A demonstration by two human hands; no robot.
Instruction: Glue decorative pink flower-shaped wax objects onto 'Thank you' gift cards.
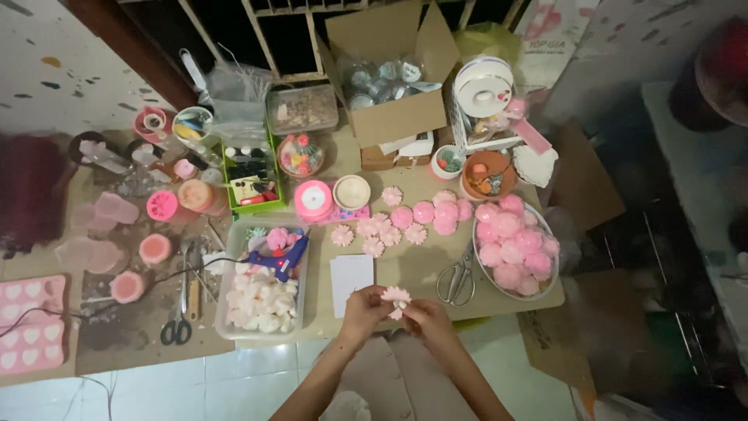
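I see my left hand and right hand meeting at the near edge of the table, both pinched around 1 small pale pink flower with scalloped petals. The fingers of each hand are closed on it from either side, so it sits between the 2 hands, just above the table's front edge.

Just behind the left hand lies a white card, flat on the table. To its left stands a clear plastic tray of white and pink petal pieces, with a blue glue gun resting across its top. Beyond the right hand, a pair of steel scissors lies beside a round bowl heaped with pink puffy balls.

Further back, a row of finished pink flowers and pink balls runs across the middle of the table. A pink ribbon spool stands behind them, and an open cardboard box sits at the back. At the far left edge I see a pink heart mould, and black-handled scissors lie near it.
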